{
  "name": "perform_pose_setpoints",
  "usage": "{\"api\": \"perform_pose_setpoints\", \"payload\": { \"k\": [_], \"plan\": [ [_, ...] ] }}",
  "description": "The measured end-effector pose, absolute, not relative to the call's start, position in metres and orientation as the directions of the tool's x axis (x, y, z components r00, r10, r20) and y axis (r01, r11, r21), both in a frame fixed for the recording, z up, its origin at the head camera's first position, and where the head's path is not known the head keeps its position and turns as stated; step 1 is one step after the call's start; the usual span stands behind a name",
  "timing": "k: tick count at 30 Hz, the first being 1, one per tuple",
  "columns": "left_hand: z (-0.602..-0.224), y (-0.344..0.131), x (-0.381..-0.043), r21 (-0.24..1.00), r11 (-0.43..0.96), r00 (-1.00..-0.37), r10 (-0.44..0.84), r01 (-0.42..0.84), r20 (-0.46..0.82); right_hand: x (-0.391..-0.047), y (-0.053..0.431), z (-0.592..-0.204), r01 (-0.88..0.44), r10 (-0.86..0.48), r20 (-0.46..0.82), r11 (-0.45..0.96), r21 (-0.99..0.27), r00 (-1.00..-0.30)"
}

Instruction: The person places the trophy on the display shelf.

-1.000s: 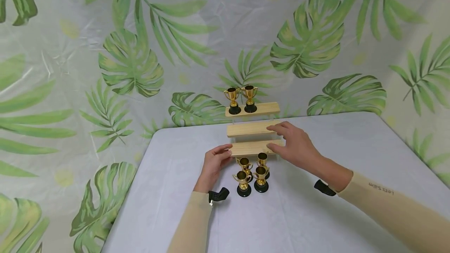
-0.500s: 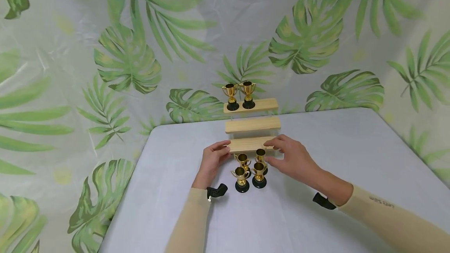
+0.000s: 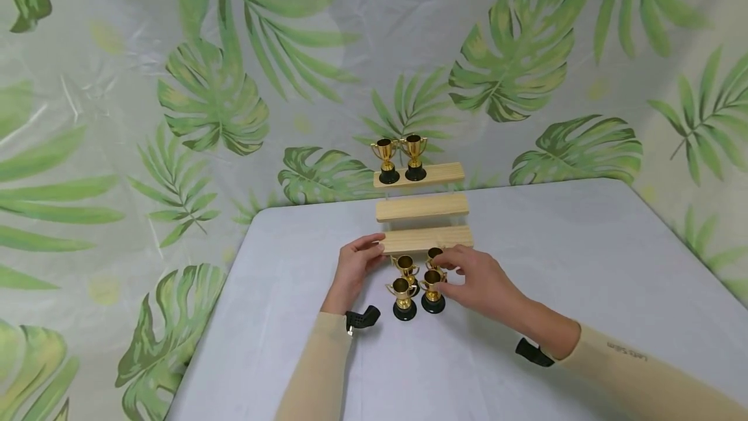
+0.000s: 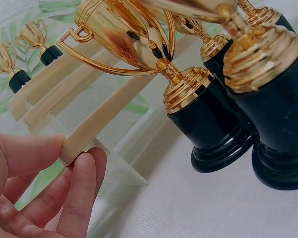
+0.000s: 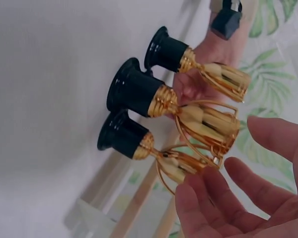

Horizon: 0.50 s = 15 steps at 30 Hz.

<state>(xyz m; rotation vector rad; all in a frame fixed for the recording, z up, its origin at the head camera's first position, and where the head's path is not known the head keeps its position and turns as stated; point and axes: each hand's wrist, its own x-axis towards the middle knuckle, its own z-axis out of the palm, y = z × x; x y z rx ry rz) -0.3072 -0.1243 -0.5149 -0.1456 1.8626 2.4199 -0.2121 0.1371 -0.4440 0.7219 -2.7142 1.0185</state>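
Note:
My left hand [image 3: 350, 271] pinches the left end of the lowest board of a three-tier wooden display stand [image 3: 426, 239]. In the left wrist view the thumb lies over the board [image 4: 97, 116] and the fingers curl below it. My right hand [image 3: 482, 281] is at the two right-hand trophies of a small group in front of the stand. Its thumb and fingers [image 5: 223, 193] are parted around the gold cup of the front right trophy [image 5: 208, 121], fingertips overlapping the back right trophy [image 5: 176, 166]. The front left trophy [image 3: 404, 304] and back left trophy [image 3: 404, 267] stand beside them.
Two gold trophies with black bases [image 3: 388, 164] stand on the left half of the top board [image 3: 447, 172]. The middle board [image 3: 422, 206] is bare. A white cloth covers the table [image 3: 561, 252], and a leaf-patterned curtain [image 3: 327, 51] hangs behind it.
My right hand has come down and toward me from beside the boards to the right-hand trophies. My left hand keeps its hold on the lowest board.

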Motion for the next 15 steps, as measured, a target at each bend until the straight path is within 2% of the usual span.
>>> {"api": "perform_pose_setpoints", "payload": {
  "k": [8,15],
  "plan": [
    [-0.516,-0.126,-0.308,0.959,-0.253,-0.992,0.024,-0.127,-0.125,-0.215,0.131,-0.454,-0.48,-0.394,0.279,0.639,-0.601,-0.875],
    [-0.516,-0.126,-0.308,0.959,-0.255,-0.992,0.03,-0.126,-0.122,-0.218,0.129,-0.462,-0.5,-0.392,0.312,0.627,-0.597,-0.865]
  ]
}}
